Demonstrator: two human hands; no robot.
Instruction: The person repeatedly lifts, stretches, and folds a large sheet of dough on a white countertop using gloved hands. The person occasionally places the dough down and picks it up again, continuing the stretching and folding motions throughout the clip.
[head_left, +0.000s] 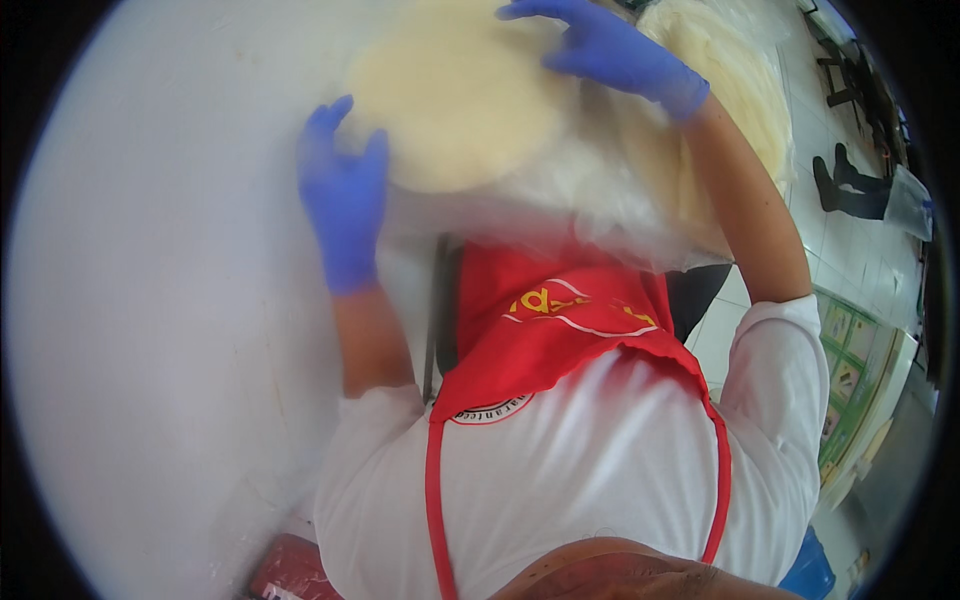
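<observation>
A pale, flat round of dough (457, 97) lies before me at the top of the view, over clear plastic film at its lower right. My left hand (341, 187), in a blue glove, is at the round's lower left edge, fingers apart and holding nothing that I can see. Over the round's upper right edge reaches my right hand (607, 56), also blue-gloved, with its fingers spread. Beneath my right forearm, more pale rounds (720, 97) lie in a clear plastic bag (577, 176). Haze blurs the middle of the picture, so fingertip contact is unclear.
A broad white work surface (165, 262) extends to the left. My red apron (555, 300) is close to its edge. On the right are a tiled floor (847, 255), another person's dark boots (832, 180) and a green printed panel (847, 367). A red package (292, 574) is at the bottom left.
</observation>
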